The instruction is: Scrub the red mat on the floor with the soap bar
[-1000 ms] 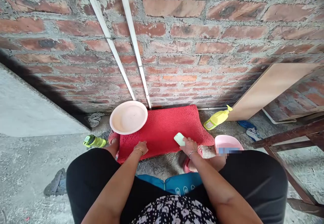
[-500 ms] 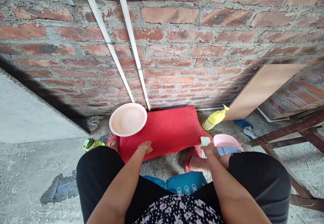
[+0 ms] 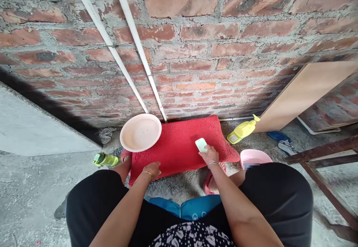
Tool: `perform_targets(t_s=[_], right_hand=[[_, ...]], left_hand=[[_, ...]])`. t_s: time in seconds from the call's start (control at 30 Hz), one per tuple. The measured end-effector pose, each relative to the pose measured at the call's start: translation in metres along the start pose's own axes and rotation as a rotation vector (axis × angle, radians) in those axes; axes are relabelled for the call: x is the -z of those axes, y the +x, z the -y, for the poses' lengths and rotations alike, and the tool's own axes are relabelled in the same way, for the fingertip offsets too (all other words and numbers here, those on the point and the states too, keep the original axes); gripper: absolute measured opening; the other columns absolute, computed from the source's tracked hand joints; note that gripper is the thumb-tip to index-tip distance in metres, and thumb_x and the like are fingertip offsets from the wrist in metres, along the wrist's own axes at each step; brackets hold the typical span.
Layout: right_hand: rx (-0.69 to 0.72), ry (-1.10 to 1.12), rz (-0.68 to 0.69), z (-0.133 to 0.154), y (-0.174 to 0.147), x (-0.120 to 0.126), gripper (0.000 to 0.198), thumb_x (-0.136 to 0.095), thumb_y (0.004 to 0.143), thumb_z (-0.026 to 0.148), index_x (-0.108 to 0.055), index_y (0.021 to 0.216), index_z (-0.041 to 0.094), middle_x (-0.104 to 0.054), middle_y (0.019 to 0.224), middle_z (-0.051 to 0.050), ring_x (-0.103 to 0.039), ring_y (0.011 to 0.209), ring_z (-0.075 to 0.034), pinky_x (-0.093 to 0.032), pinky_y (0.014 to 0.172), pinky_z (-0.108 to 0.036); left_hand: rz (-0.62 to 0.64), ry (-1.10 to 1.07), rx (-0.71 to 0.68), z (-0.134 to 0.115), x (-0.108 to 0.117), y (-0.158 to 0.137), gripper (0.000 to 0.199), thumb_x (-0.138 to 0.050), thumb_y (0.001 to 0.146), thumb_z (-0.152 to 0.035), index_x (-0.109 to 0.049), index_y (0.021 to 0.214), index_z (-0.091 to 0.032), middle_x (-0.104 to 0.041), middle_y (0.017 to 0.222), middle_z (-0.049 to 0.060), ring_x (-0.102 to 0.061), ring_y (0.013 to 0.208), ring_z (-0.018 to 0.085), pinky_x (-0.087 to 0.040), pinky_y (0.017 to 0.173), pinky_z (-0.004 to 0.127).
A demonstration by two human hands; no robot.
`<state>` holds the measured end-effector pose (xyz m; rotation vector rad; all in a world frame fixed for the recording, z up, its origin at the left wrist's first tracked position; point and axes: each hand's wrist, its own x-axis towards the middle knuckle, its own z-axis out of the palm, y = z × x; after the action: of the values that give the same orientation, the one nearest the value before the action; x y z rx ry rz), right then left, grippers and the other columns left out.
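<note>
A red mat (image 3: 179, 142) lies on the concrete floor against the brick wall. My right hand (image 3: 209, 154) holds a pale green bar of soap (image 3: 201, 144) pressed on the mat's right part. My left hand (image 3: 152, 168) rests on the mat's near edge, fingers curled on it. A pale pink basin (image 3: 140, 132) sits at the mat's far left corner.
A yellow bottle (image 3: 242, 131) lies right of the mat. A pink tub (image 3: 256, 157) stands by my right knee, and a green bottle (image 3: 104, 160) lies at the left. Two white pipes (image 3: 134, 46) run down the wall. A board (image 3: 303, 90) and wooden frame (image 3: 324, 152) stand at right.
My right hand went to the pink tub with the soap, then came back onto the mat. My left hand stayed on the mat's near edge.
</note>
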<state>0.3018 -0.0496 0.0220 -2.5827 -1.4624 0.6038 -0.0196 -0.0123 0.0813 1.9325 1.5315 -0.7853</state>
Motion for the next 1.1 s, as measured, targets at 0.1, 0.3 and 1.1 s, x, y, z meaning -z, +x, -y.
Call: perform_targets(t_s=[0.1,0.3,1.1], right_hand=[[0.122,-0.067,0.061,0.026,0.000,-0.004,0.044,-0.065,0.078,0.045,-0.060,0.116,0.024,-0.060,0.112,-0.009,-0.058,0.105,-0.024,-0.037,0.088,-0.034],[0.134,-0.091,0.076,0.023,0.007,-0.005,0.044,-0.063,0.079,0.045,-0.061,0.118,0.025,-0.059,0.113,-0.009,-0.056,0.106,-0.025,-0.036,0.089,-0.036],[-0.340,0.231,-0.165,-0.067,0.027,0.021,0.050,-0.064,0.078,0.049,-0.059,0.117,0.018,-0.061,0.116,-0.014,-0.059,0.102,-0.026,-0.045,0.085,-0.034]], left_hand=[[0.006,-0.036,0.009,-0.003,-0.007,-0.006,0.052,-0.053,0.086,-0.029,-0.051,0.136,-0.020,-0.058,0.137,0.011,-0.054,0.126,0.024,-0.043,0.100,0.033],[0.051,-0.074,-0.005,-0.021,-0.015,-0.007,0.054,-0.055,0.085,-0.031,-0.049,0.137,-0.023,-0.055,0.140,0.010,-0.052,0.128,0.024,-0.041,0.104,0.033],[0.081,-0.103,-0.010,-0.041,-0.015,0.024,0.052,-0.063,0.078,-0.024,-0.057,0.129,-0.023,-0.056,0.139,0.008,-0.053,0.127,0.023,-0.042,0.101,0.030]])
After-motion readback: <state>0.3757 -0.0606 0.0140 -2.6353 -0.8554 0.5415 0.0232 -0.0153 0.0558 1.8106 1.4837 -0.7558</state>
